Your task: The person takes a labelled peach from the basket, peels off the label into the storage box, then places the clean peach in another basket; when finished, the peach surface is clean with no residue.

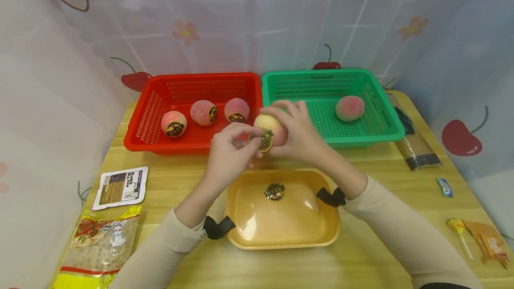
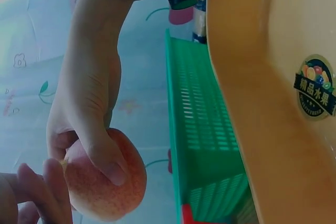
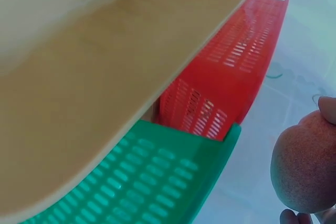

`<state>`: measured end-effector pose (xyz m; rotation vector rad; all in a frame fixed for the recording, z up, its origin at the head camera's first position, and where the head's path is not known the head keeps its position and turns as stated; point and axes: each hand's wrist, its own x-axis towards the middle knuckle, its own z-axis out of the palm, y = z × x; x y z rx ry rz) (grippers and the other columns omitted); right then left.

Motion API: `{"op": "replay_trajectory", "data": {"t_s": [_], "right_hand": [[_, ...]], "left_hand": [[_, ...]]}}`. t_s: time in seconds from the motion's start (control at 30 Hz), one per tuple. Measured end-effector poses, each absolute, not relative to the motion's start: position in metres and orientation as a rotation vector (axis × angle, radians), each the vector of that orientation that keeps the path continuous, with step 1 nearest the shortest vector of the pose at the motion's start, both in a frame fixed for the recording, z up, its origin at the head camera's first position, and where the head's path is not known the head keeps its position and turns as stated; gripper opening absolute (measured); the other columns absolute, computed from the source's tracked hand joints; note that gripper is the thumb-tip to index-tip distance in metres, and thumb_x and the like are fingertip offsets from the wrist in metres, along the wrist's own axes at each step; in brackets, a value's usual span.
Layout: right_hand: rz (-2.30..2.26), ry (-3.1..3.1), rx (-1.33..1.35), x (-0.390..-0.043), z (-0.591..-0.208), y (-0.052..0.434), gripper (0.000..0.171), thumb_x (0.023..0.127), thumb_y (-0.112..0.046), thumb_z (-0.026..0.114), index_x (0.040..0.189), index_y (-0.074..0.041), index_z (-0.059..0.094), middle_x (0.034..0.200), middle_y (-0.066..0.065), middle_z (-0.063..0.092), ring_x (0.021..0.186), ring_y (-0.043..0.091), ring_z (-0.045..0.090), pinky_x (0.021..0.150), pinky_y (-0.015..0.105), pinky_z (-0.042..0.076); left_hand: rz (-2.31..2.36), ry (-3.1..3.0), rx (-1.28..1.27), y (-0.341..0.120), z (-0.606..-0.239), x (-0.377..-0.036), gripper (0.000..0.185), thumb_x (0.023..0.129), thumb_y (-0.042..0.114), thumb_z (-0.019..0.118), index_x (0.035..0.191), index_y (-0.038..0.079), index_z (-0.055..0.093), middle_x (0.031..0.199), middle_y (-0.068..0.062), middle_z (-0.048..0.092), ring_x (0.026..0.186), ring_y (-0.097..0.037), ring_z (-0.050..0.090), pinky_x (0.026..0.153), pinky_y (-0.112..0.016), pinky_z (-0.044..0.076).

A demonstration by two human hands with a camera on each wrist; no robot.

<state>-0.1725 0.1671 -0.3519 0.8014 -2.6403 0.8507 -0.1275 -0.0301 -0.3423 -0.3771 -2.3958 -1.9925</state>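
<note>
My right hand (image 1: 301, 135) grips a yellow-and-pink peach (image 1: 281, 134) above the gap between the baskets and the tan tray. On the peach's near side is a round black-and-gold sticker (image 1: 266, 142). The left hand (image 1: 230, 153) pinches that sticker's left edge between thumb and forefinger. In the left wrist view, the right thumb lies across the peach (image 2: 113, 198), with the left fingers (image 2: 55, 184) close beside it. The right wrist view shows the peach (image 3: 303, 166) at its right edge, the hand mostly out of frame.
The red basket (image 1: 192, 148) contains 3 stickered peaches; the green basket (image 1: 357, 139) contains one peach (image 1: 350, 108). In front, the tan tray (image 1: 283, 235) has a similar sticker (image 1: 275, 191) inside. Food packets (image 1: 120, 187) lie left; a brown-filled bag (image 1: 417, 146) and a lollipop (image 1: 458, 226) lie right.
</note>
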Motion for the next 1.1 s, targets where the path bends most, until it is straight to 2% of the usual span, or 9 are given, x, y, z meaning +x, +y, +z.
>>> {"op": "replay_trajectory", "data": {"t_s": [0.2, 0.43, 0.5, 0.6, 0.7, 0.8, 0.9, 0.97, 1.1], "right_hand": [[0.930, -2.643, 0.730, -0.168, -0.349, 0.184, 0.072, 0.068, -0.033, 0.089, 0.133, -0.025, 0.059, 0.140, 0.004, 0.049, 0.118, 0.027, 0.036, 0.083, 0.042, 0.046], [0.995, -2.653, 0.677, -0.163, -0.350, 0.208, 0.075, 0.068, -0.037, 0.091, 0.135, -0.026, 0.058, 0.138, 0.002, 0.052, 0.113, 0.025, 0.038, 0.084, 0.043, 0.043], [1.029, -2.647, 0.671, -0.163, -0.352, 0.213, 0.076, 0.067, -0.035, 0.091, 0.134, -0.025, 0.058, 0.137, 0.001, 0.054, 0.111, 0.024, 0.039, 0.083, 0.043, 0.043], [1.069, -2.636, 0.662, -0.162, -0.355, 0.218, 0.076, 0.067, -0.033, 0.092, 0.134, -0.023, 0.059, 0.136, 0.001, 0.055, 0.109, 0.023, 0.041, 0.083, 0.043, 0.043], [1.093, -2.631, 0.650, -0.161, -0.358, 0.222, 0.076, 0.067, -0.032, 0.092, 0.134, -0.023, 0.059, 0.136, 0.001, 0.056, 0.110, 0.023, 0.042, 0.084, 0.044, 0.043], [1.110, -2.622, 0.647, -0.160, -0.361, 0.226, 0.076, 0.067, -0.031, 0.092, 0.135, -0.024, 0.059, 0.137, 0.000, 0.056, 0.111, 0.022, 0.042, 0.084, 0.045, 0.043], [1.135, -2.613, 0.645, -0.160, -0.364, 0.230, 0.078, 0.067, -0.030, 0.093, 0.136, -0.025, 0.058, 0.138, -0.001, 0.055, 0.113, 0.021, 0.042, 0.084, 0.044, 0.043], [1.150, -2.608, 0.636, -0.160, -0.366, 0.233, 0.079, 0.066, -0.029, 0.093, 0.137, -0.025, 0.057, 0.138, -0.002, 0.055, 0.115, 0.020, 0.042, 0.085, 0.044, 0.043], [1.219, -2.613, 0.577, -0.159, -0.368, 0.237, 0.084, 0.066, -0.027, 0.093, 0.140, -0.026, 0.053, 0.137, 0.000, 0.056, 0.115, 0.019, 0.042, 0.087, 0.046, 0.047]], "left_hand": [[-2.046, -2.506, -0.427, -0.036, -0.350, -0.117, 0.014, 0.091, 0.012, 0.071, 0.104, 0.012, 0.074, 0.107, -0.004, 0.064, 0.057, -0.020, 0.066, 0.045, -0.032, 0.052], [-1.886, -2.876, -0.584, -0.036, -0.383, -0.101, 0.015, 0.091, 0.010, 0.069, 0.103, 0.015, 0.075, 0.106, -0.002, 0.064, 0.056, -0.024, 0.066, 0.045, -0.031, 0.054], [-1.792, -2.981, -0.683, -0.034, -0.395, -0.097, 0.016, 0.091, 0.008, 0.068, 0.104, 0.014, 0.075, 0.105, -0.002, 0.064, 0.052, -0.022, 0.064, 0.045, -0.030, 0.054], [-1.566, -3.077, -0.876, -0.030, -0.411, -0.095, 0.018, 0.090, 0.005, 0.066, 0.105, 0.012, 0.074, 0.105, -0.001, 0.066, 0.051, -0.012, 0.058, 0.050, -0.025, 0.052], [-1.277, -3.114, -1.048, -0.025, -0.422, -0.094, 0.020, 0.089, 0.006, 0.067, 0.105, 0.014, 0.075, 0.104, 0.003, 0.069, 0.067, -0.006, 0.057, 0.066, -0.023, 0.051], [-1.050, -3.132, -1.150, -0.021, -0.428, -0.094, 0.020, 0.090, 0.008, 0.068, 0.107, 0.015, 0.075, 0.107, 0.005, 0.071, 0.091, -0.010, 0.063, 0.083, -0.027, 0.053], [-0.898, -3.167, -1.191, -0.018, -0.430, -0.093, 0.023, 0.091, 0.011, 0.067, 0.112, 0.015, 0.074, 0.113, 0.004, 0.071, 0.109, -0.014, 0.065, 0.094, -0.033, 0.054], [-0.800, -3.173, -1.214, -0.017, -0.431, -0.092, 0.024, 0.092, 0.013, 0.067, 0.115, 0.017, 0.074, 0.117, 0.004, 0.070, 0.112, -0.016, 0.065, 0.095, -0.035, 0.054], [-0.589, -3.116, -1.265, -0.016, -0.433, -0.089, 0.025, 0.091, 0.021, 0.069, 0.116, 0.024, 0.073, 0.120, 0.005, 0.068, 0.106, -0.018, 0.062, 0.083, -0.033, 0.053]]}}
